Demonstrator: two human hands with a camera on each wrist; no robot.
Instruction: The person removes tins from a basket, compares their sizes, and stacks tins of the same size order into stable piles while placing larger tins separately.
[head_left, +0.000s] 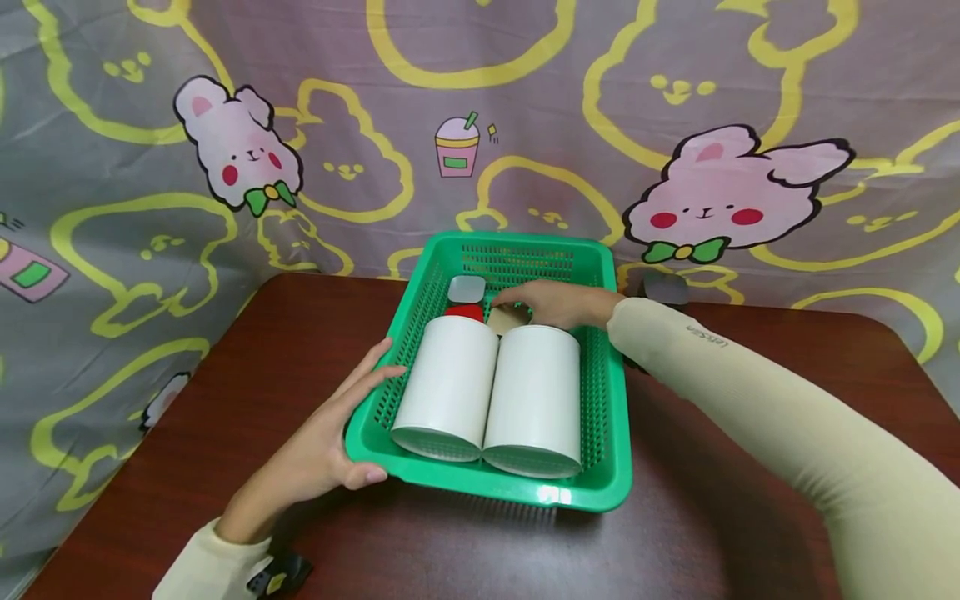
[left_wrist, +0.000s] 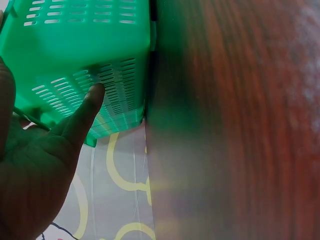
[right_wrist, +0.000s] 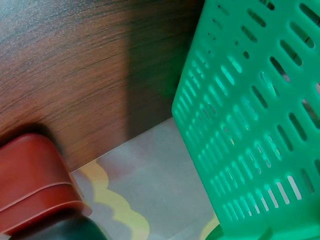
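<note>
A green plastic basket (head_left: 517,493) stands on the table, holding two large white cylinders (head_left: 450,383) side by side in its front part. Behind them sit a pale grey square-topped piece (head_left: 467,289), a red piece (head_left: 466,312) and a beige piece (head_left: 507,320). My left hand (head_left: 330,437) grips the basket's near left corner, thumb at the front rim; in the left wrist view one finger (left_wrist: 87,107) lies along its slotted outer wall. Over the right rim reaches my right hand (head_left: 555,302), fingers curled down onto the beige piece, whose lower part the cylinders hide.
A dark-topped item (head_left: 663,287) stands behind the right forearm, near the table's back edge. In the right wrist view a red box (right_wrist: 35,175) with rounded corners is beside the basket. Directly behind the dark brown table (head_left: 300,325) hangs a patterned curtain (head_left: 517,125).
</note>
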